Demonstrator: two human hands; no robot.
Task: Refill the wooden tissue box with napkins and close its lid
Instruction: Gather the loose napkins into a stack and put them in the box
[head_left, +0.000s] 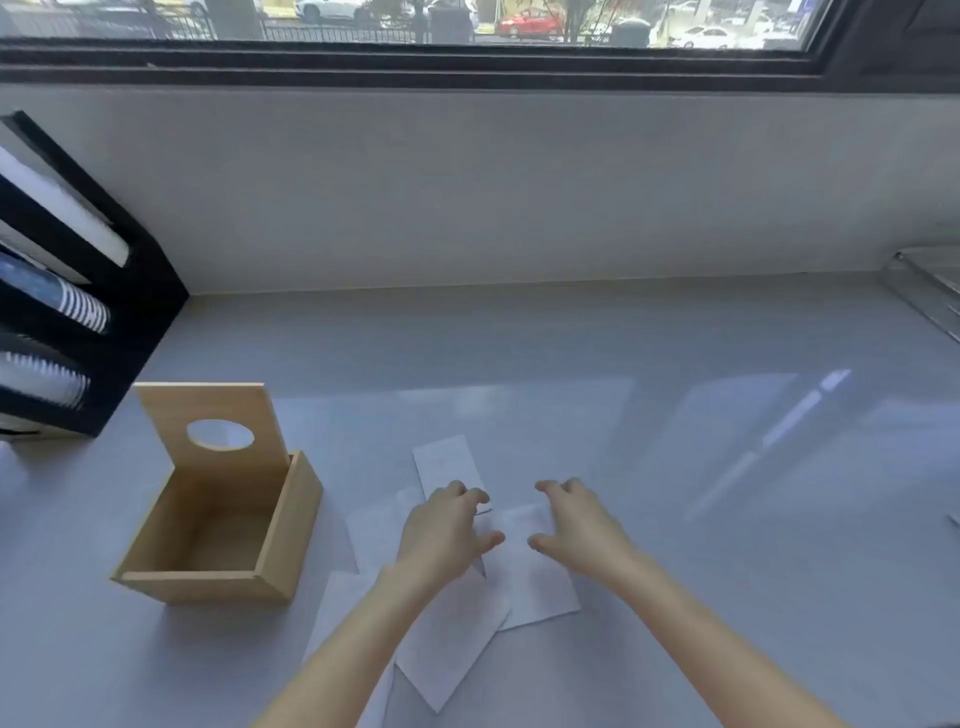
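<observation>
Several white napkins (530, 571) lie spread out flat on the pale counter (675, 467), some on top of others. Both hands are over them. The left hand (447, 535) and the right hand (582, 530) have their fingers apart and hold nothing. Just to the left sits the wooden tissue box (218, 540), with nothing inside. Its lid (213, 421) stands up at the back, with a round hole in it. Farther left is a black rack (104, 322) holding cups.
</observation>
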